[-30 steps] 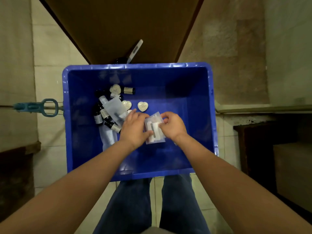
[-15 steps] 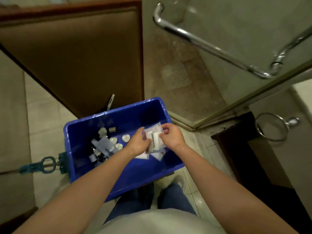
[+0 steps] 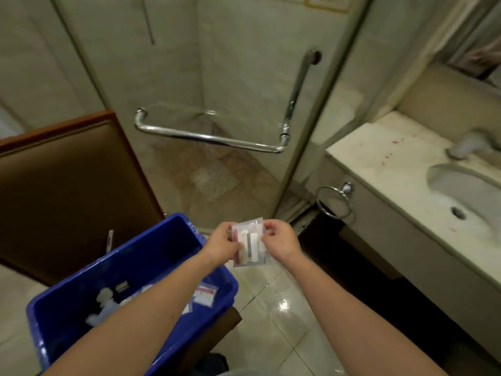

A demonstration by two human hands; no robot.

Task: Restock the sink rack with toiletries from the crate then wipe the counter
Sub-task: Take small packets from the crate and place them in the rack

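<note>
Just right of the crate [image 3: 151,253]'s far corner, above the floor tiles, a small stack of clear sachets [image 3: 249,242] is held btwn both hands. The left hand [image 3: 222,244] pinches the stack's left edge, thumb across the front & fingers curled behind. The right hand [image 3: 279,240] pinches the upper right edge w/ thumb & forefinger, other fingers curled in.

The stack is prob. v. light. It's thin plastic film, floppy & slick, w/ layers apt to slide over each other, so a one-corner hold could fan or drop them. Better to clamp across the middle, over the stiffer bits inside. Not fragile, I'd say.

More sachets [image 3: 206,294] lie in the crate. The counter [image 3: 379,158] & basin [image 3: 466,191] are at right; the sink rack isn't in view.
</note>
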